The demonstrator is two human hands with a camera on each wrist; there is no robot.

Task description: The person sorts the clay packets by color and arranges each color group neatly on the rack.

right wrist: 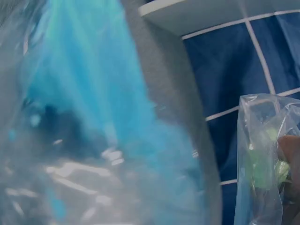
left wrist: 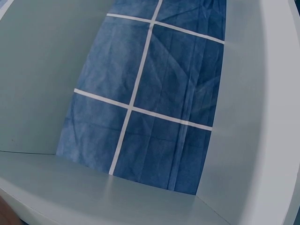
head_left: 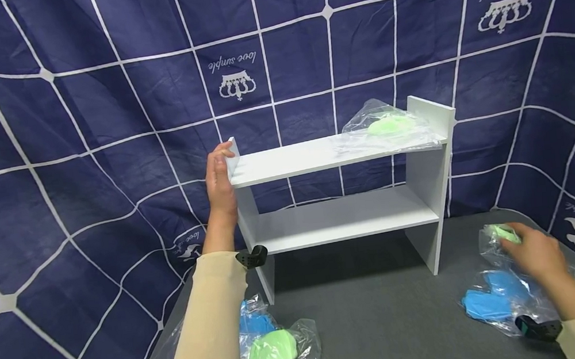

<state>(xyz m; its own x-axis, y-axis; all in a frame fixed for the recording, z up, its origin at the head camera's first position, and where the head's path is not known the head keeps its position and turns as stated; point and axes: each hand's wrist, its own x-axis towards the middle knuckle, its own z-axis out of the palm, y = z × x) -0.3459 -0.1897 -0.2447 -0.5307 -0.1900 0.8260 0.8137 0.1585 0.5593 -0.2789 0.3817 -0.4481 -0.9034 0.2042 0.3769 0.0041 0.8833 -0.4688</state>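
My left hand grips the upper left side panel of a white two-tier shelf, fingertips at its top edge. Boards of the shelf fill the borders of the left wrist view. Over at the right, my right hand pinches a light green folded item in a clear plastic bag. The right wrist view catches this green bagged item beside the fingers. Just below that hand lie blue items in clear bags. Another green bagged item rests on the top tier's right end.
At the front left, a green bagged item and a blue bagged item lie on the dark grey tabletop, partly behind the left forearm. A navy curtain with white grid lines hangs behind the shelf and along both sides.
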